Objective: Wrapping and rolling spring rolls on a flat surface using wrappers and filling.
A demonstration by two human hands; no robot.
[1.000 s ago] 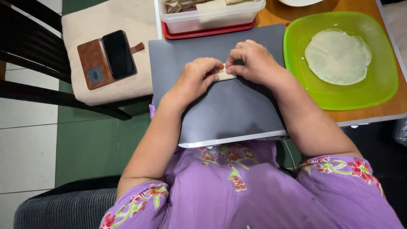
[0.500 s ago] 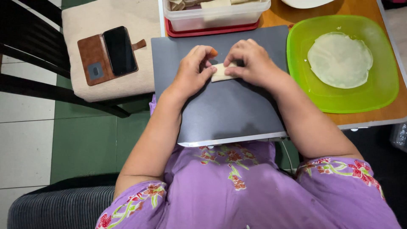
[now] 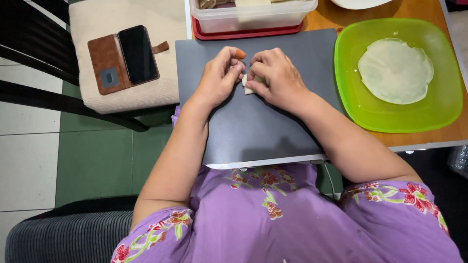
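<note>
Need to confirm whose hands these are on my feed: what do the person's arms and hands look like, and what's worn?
Both arms are bare below short purple sleeves with a red and green floral print. The left hand has an orange cover on one fingertip; the right hand wears nothing visible.

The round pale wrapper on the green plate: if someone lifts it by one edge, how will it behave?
The wrapper looks very thin and lies flat on the green plate, so it would probably droop and fold. It may also tear easily.

Light: bright, even, diffuse from overhead | Shadows: soft, faint beneath the forearms on the grey board (image 3: 273, 131) | Glare: mild sheen on the green tray (image 3: 438, 112) right of the board | Focus: sharp throughout | Edges: slight wide-angle stretch.
</note>
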